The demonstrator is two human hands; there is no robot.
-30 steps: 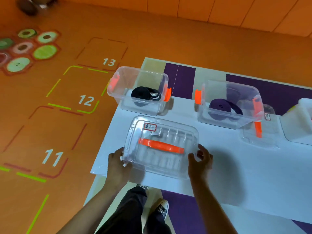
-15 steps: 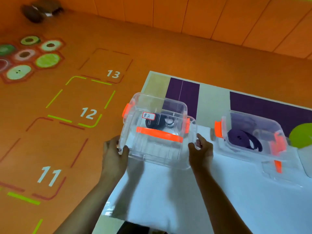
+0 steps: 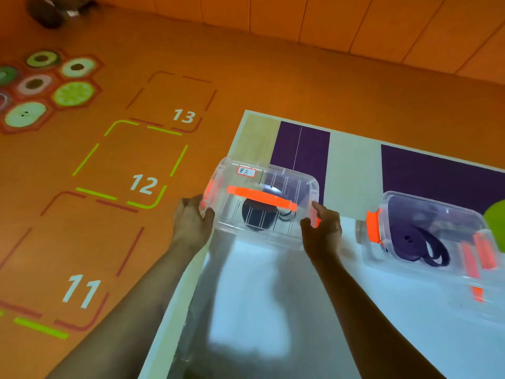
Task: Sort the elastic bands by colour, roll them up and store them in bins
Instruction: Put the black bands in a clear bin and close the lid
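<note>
Head view: the left hand (image 3: 191,222) gripped the left end of the clear lid (image 3: 261,197) and the right hand (image 3: 322,231) gripped the right end, fingers curled over its rim. The lid lay over the bin (image 3: 259,239) holding the rolled black band (image 3: 255,218), near the table's (image 3: 273,296) left edge. Purple bands (image 3: 420,244) lay in the neighbouring bin (image 3: 396,258).

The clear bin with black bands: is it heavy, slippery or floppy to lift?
The clear bin is probably light: thin plastic, only a few black bands inside. Its ribbed lid suggests stiffness. Smooth walls may slip; the left hand and right hand grip both ends.
</note>
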